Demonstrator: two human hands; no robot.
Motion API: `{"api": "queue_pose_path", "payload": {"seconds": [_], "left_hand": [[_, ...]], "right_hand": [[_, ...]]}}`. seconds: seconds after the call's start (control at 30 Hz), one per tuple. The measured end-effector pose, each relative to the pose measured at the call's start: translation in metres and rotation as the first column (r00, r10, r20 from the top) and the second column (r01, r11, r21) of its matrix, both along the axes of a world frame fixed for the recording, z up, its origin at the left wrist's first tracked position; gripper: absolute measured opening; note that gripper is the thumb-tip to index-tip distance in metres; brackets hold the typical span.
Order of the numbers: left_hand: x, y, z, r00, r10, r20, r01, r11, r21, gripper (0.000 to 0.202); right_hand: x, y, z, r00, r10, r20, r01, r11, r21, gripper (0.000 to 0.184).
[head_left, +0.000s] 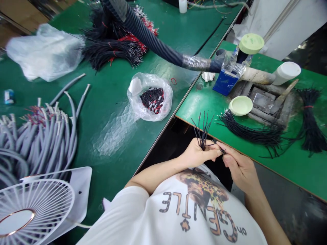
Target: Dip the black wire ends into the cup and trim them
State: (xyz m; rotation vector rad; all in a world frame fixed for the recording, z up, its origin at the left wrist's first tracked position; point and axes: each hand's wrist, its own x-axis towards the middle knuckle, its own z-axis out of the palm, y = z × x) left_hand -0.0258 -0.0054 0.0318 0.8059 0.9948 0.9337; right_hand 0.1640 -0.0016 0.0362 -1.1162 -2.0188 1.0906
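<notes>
Several thin black wires (202, 131) stand up out of my left hand (194, 153), which is closed around them. Its thumb and forefinger reach toward my right hand (241, 166). With thumb and forefinger pinched, my right hand grips the end of a black wire (223, 151) between the two hands. Fingers hide whatever small piece may sit at that end. Both hands are in front of my shirt, by the edge of the green bench. Just beyond them on the bench lies a loose bundle of black wires (251, 133) with bare silvery tips.
A plastic bag (165, 110) holds small black, red and grey pieces. Grey cables (48, 139) and a white fan (38, 207) occupy the left. A ribbed hose (163, 46) crosses to a blue box (225, 82). Beside it are a grimy metal block (263, 100) and a pale lid (240, 105).
</notes>
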Motion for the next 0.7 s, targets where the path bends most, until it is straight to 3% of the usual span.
{"api": "queue_pose_path", "payload": {"seconds": [0.7], "left_hand": [[-0.0030,-0.0015,0.0046,1.000,-0.004,-0.031,0.004,1.000,0.014,0.031]], "right_hand": [[-0.0025,-0.0033,0.0035,1.000,-0.024,0.002,0.024,0.999,-0.025,0.040]]}}
